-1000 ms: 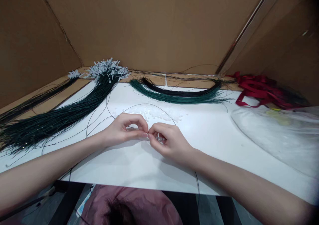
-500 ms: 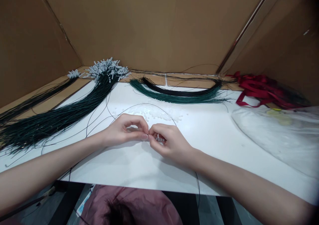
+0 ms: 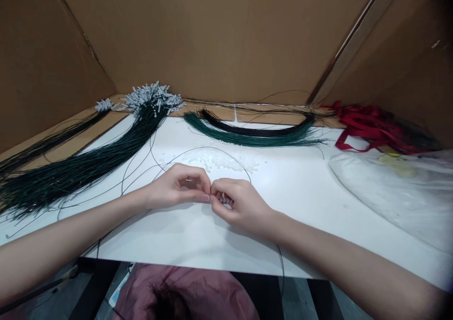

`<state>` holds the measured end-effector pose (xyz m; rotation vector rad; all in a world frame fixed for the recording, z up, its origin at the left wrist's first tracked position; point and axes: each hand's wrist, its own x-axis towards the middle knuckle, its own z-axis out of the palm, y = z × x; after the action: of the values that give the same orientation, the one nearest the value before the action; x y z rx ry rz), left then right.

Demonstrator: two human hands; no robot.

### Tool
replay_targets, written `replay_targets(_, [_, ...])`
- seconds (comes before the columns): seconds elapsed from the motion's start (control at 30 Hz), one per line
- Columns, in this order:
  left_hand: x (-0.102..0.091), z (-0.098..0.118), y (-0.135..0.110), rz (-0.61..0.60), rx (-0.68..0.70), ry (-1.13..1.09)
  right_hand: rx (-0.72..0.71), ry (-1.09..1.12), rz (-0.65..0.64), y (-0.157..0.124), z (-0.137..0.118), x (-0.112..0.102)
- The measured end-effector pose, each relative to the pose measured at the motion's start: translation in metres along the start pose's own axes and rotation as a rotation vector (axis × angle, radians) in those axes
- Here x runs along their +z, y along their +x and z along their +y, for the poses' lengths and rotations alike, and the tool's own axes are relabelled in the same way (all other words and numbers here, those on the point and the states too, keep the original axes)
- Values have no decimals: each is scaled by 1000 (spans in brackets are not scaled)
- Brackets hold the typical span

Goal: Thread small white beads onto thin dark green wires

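My left hand and my right hand meet fingertip to fingertip low over the white tabletop. Both are closed in a pinch. A thin dark wire loops up from them and arches over a scatter of small white beads. The right fingers curl round a few small white beads on the wire. The left thumb and forefinger pinch the wire end right beside them.
A large sheaf of dark green wires tipped with white beads lies at the left. A shorter green bundle lies at the back. Red ribbons and a clear plastic bag sit right. Cardboard walls enclose the table.
Both hands have shifted very slightly toward me, still pinched together. Nothing else has moved.
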<state>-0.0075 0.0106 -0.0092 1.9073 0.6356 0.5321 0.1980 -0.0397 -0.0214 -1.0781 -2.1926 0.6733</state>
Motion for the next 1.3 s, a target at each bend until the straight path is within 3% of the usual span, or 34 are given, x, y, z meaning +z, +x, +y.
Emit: replay_targets(1.3, [-1, 1, 0, -26, 0, 5, 5, 11, -24, 2, -3, 0])
